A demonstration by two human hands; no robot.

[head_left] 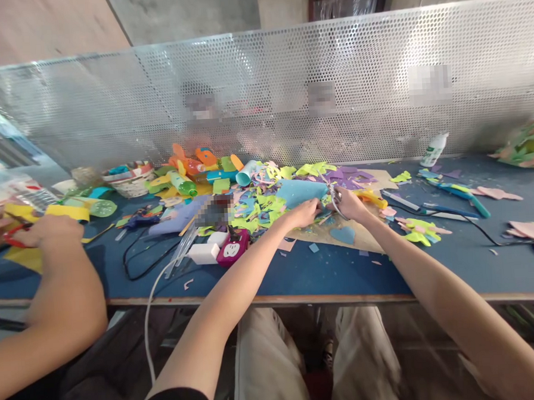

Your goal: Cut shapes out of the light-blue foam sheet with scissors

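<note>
My left hand (308, 213) is closed on the lower edge of a blue sheet of paper (300, 191). In my right hand (348, 204) is a pair of scissors (333, 195), its blades at the right end of the sheet. How far the blades are apart I cannot make out. Just below my hands a cut blue paper piece (343, 235) lies on brown paper (368, 242). Heaped around the blue sheet are many green, pink and purple paper scraps (267, 209).
A magenta power strip (234, 247) with white plugs sits left of my forearm. A glue bottle (434, 150) stands at the right, past a blue-green tool (464, 195). On the left, a co-worker's hands (58, 229) hold red-handled scissors (16, 236) and yellow paper. A perforated metal panel (261, 93) runs behind.
</note>
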